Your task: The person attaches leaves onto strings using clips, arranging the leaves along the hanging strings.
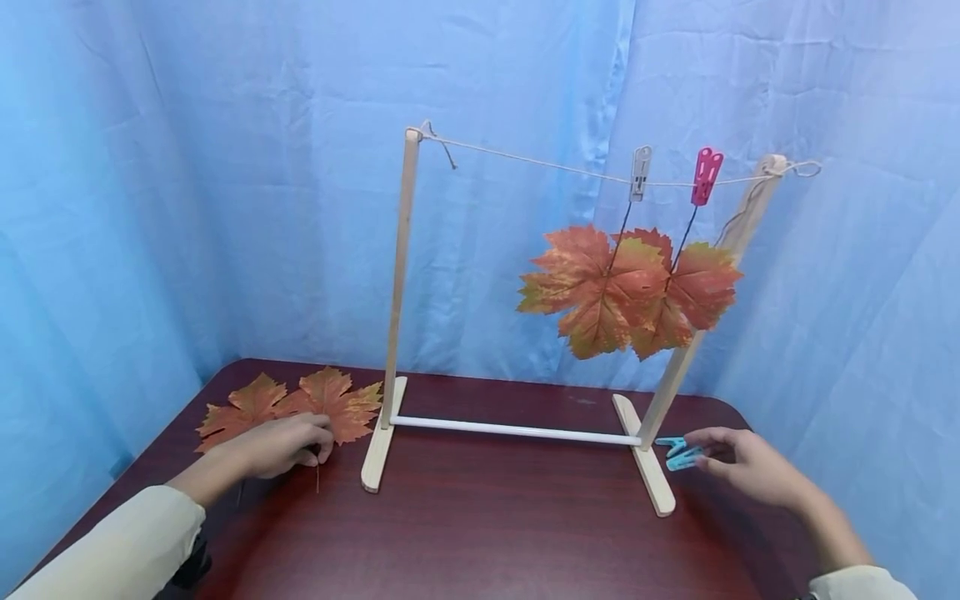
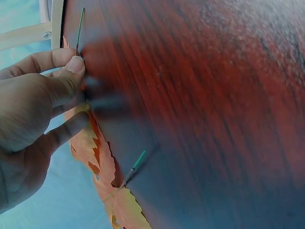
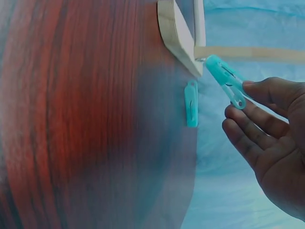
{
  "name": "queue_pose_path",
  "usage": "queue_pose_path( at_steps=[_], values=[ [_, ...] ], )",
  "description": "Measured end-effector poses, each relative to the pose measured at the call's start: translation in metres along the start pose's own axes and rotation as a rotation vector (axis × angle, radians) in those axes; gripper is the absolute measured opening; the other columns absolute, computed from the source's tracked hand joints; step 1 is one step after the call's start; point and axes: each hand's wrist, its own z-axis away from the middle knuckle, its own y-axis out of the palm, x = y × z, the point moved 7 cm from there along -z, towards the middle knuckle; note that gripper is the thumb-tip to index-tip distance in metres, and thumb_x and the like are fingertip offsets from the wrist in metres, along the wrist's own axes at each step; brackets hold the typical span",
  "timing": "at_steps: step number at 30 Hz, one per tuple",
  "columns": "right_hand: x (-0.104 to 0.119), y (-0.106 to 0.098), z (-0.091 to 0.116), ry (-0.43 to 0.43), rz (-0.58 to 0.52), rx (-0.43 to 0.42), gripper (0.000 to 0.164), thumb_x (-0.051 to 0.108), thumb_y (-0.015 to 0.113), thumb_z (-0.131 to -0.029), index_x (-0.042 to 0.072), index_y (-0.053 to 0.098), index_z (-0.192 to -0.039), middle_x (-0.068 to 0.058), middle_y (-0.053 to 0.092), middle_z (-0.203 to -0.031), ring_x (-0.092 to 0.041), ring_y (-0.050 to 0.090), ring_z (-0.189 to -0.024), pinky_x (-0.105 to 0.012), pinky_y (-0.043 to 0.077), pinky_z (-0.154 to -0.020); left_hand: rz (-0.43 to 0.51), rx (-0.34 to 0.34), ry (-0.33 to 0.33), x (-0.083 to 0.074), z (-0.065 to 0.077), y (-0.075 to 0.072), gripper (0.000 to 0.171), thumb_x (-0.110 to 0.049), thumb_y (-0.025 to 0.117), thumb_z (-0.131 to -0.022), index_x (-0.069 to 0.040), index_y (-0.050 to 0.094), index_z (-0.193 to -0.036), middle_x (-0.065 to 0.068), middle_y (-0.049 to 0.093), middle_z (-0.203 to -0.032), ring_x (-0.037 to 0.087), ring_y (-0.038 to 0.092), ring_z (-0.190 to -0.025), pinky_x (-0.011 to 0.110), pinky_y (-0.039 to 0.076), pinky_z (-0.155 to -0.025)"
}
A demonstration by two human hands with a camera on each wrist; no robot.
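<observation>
At the left of the table, my left hand (image 1: 288, 444) pinches the thin stem (image 2: 80, 31) of an orange artificial maple leaf (image 1: 341, 404) between thumb and index finger. A second such leaf (image 1: 243, 408) lies beside it, its green-tipped stem (image 2: 138, 161) sticking out over the table. At the right, by the foot of the wooden stand, my right hand (image 1: 750, 462) holds a teal clothespin (image 3: 224, 75) by one end between thumb and fingers. Another teal clothespin (image 3: 191, 105) lies on the table close by.
The wooden stand (image 1: 401, 275) has a string (image 1: 517, 157) tied between its posts and a white crossbar (image 1: 517, 430) low down. Two leaves (image 1: 600, 292) hang near the right post from a grey clothespin (image 1: 640, 173) and a pink clothespin (image 1: 706, 177). Blue curtains (image 1: 300, 208) surround the table.
</observation>
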Motion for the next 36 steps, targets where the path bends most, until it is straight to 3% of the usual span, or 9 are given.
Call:
queue_pose_path(
  at_steps=[6, 9, 16, 25, 31, 36],
  values=[
    [0.01, 0.004, -0.001, 0.009, -0.025, 0.05, 0.03, 0.011, 0.068, -0.099, -0.004, 0.066, -0.126, -0.009, 0.071, -0.112, -0.003, 0.067, -0.093, -0.027, 0.057, -0.073, 0.079, 0.024, 0.045, -0.004, -0.005, -0.001, 0.03, 0.004, 0.067, -0.095, -0.022, 0.059, -0.082, -0.011, 0.05, -0.088, 0.006, 0.047, -0.078, 0.025, 0.041, -0.069],
    [0.013, 0.006, -0.004, 0.009, -0.049, 0.07, 0.031, 0.01, 0.068, -0.1, -0.004, 0.065, -0.126, -0.009, 0.071, -0.11, -0.006, 0.067, -0.092, -0.027, 0.057, -0.072, 0.107, 0.018, 0.058, -0.007, -0.006, -0.003, 0.027, 0.0, 0.065, -0.098, -0.022, 0.058, -0.084, -0.012, 0.051, -0.085, 0.006, 0.046, -0.077, 0.026, 0.04, -0.069],
    [0.024, 0.011, -0.006, -0.036, -0.072, 0.074, 0.027, 0.006, 0.069, -0.098, -0.002, 0.067, -0.124, -0.001, 0.071, -0.099, -0.017, 0.071, -0.087, -0.026, 0.057, -0.071, 0.071, -0.006, 0.05, -0.015, -0.009, -0.008, 0.011, -0.017, 0.068, -0.101, -0.025, 0.064, -0.095, -0.015, 0.054, -0.094, 0.01, 0.052, -0.087, 0.031, 0.046, -0.074],
    [0.041, 0.011, -0.012, -0.089, -0.038, 0.061, 0.027, 0.007, 0.07, -0.097, 0.002, 0.067, -0.124, 0.0, 0.072, -0.1, -0.009, 0.069, -0.088, -0.027, 0.057, -0.072, 0.083, -0.037, 0.039, -0.024, -0.015, -0.02, 0.003, -0.024, 0.066, -0.102, -0.024, 0.067, -0.1, -0.016, 0.055, -0.099, 0.011, 0.055, -0.092, 0.034, 0.048, -0.078],
    [0.058, 0.01, -0.018, -0.104, -0.023, 0.046, 0.028, 0.008, 0.07, -0.098, 0.005, 0.068, -0.125, 0.003, 0.073, -0.102, -0.011, 0.07, -0.09, -0.027, 0.057, -0.072, 0.155, -0.108, 0.06, -0.027, -0.019, -0.036, 0.009, -0.025, 0.063, -0.104, -0.024, 0.071, -0.106, -0.016, 0.059, -0.101, 0.003, 0.056, -0.091, 0.037, 0.051, -0.079],
    [0.073, 0.011, -0.023, -0.118, -0.02, 0.034, 0.031, 0.006, 0.071, -0.096, 0.008, 0.067, -0.126, 0.004, 0.075, -0.1, -0.012, 0.072, -0.092, -0.027, 0.057, -0.075, 0.249, -0.182, 0.089, -0.033, -0.022, -0.053, 0.013, -0.024, 0.062, -0.105, -0.017, 0.073, -0.108, -0.01, 0.063, -0.1, 0.005, 0.057, -0.084, 0.033, 0.051, -0.074]
  ],
)
